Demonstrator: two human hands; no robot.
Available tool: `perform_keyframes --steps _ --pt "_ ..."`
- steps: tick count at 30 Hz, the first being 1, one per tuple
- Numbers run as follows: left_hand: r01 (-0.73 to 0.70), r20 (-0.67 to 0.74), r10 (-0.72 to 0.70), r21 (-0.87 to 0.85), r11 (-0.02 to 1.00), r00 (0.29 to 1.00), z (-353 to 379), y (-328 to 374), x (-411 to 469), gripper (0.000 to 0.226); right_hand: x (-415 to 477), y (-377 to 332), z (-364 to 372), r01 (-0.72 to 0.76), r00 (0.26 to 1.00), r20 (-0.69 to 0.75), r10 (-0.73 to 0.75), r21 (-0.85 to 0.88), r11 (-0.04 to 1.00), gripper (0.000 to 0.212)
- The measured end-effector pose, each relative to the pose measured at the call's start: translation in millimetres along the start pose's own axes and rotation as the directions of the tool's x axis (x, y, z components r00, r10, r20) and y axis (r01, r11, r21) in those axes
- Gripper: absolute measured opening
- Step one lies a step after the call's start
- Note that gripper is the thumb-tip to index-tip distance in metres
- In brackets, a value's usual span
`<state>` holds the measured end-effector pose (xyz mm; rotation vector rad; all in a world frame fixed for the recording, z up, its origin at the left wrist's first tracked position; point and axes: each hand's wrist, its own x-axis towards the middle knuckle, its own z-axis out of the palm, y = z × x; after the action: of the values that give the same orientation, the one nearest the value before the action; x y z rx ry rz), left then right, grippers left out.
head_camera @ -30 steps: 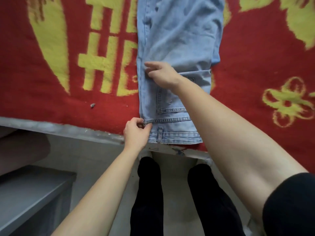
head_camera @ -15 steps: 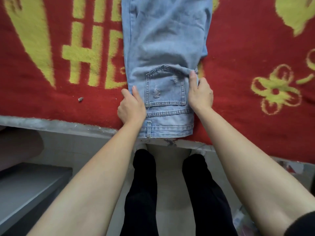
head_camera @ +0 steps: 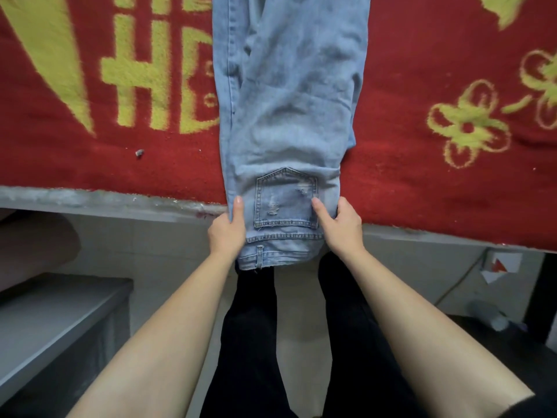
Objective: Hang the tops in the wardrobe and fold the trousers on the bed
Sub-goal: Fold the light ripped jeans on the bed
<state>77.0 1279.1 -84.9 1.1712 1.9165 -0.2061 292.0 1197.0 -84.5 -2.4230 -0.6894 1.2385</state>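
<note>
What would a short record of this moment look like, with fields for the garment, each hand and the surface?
garment: light blue jeans, folded lengthwise, back pocket up
placement: on the red and yellow blanket, waistband past the bed edge
left hand: grips the jeans' left edge
right hand: grips the right edge beside the pocket
fold across: not yet made

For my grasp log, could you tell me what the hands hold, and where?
The left hand and right hand grip the jeans at the waist end, one on each side edge.
</note>
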Motion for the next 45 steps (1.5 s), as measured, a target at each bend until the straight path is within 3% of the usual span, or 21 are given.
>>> perform_keyframes --steps 6,9,12,19,24,26,29,32,35,45 --pt "0.041 0.183 -0.058 0.093 0.995 0.981 -17.8 4.8 0.0 0.079 13.7 -13.5 -13.2 -0.117 0.975 0.167 0.143 -0.156 0.981 0.052" --pt "0.029 0.209 -0.07 0.193 0.981 0.975 -34.8 14.3 8.3 0.063 23.8 -30.0 -27.3 -0.165 0.945 0.235 0.226 -0.252 0.953 0.063" --pt "-0.053 0.154 0.02 0.218 0.974 0.988 -59.5 34.1 10.0 0.044 23.4 -56.2 -43.8 -0.186 0.96 0.146 0.237 -0.297 0.937 0.065" --pt "-0.221 0.098 0.207 0.161 0.962 0.973 -106.4 98.9 19.3 0.042 43.2 -131.4 -82.3 -0.08 0.996 0.023 0.089 -0.255 0.964 0.06" --pt "-0.375 -0.005 0.378 0.122 0.919 0.926 -93.3 165.5 56.8 0.046 98.5 -181.8 -88.0 0.149 0.985 -0.065 -0.161 -0.152 0.977 0.045" --pt "-0.446 -0.077 0.457 0.128 0.886 0.886 -82.4 196.0 79.4 0.049 129.9 -197.8 -87.1 0.33 0.927 -0.11 -0.358 -0.212 0.92 0.043" --pt "-0.461 -0.086 0.51 0.322 0.827 0.856 -65.2 229.8 116.2 0.064 178.1 -209.1 -85.9 0.516 0.776 -0.068 -0.627 -0.505 0.692 0.054" --pt "-0.415 -0.033 0.512 0.543 0.73 0.858 -48.3 235.3 146.2 0.069 224.1 -196.9 -84.5 0.505 0.805 0.142 -0.577 -0.673 0.54 0.062" --pt "-0.408 -0.047 0.548 0.615 0.675 0.835 -35.4 225.6 158.7 0.073 250.0 -173.0 -77.8 0.506 0.806 0.211 -0.553 -0.729 0.461 0.065" --pt "-0.418 -0.015 0.544 0.621 0.663 0.839 -34.2 221.0 163.7 0.075 251.8 -178.7 -77.9 0.49 0.827 0.211 -0.521 -0.724 0.485 0.067"
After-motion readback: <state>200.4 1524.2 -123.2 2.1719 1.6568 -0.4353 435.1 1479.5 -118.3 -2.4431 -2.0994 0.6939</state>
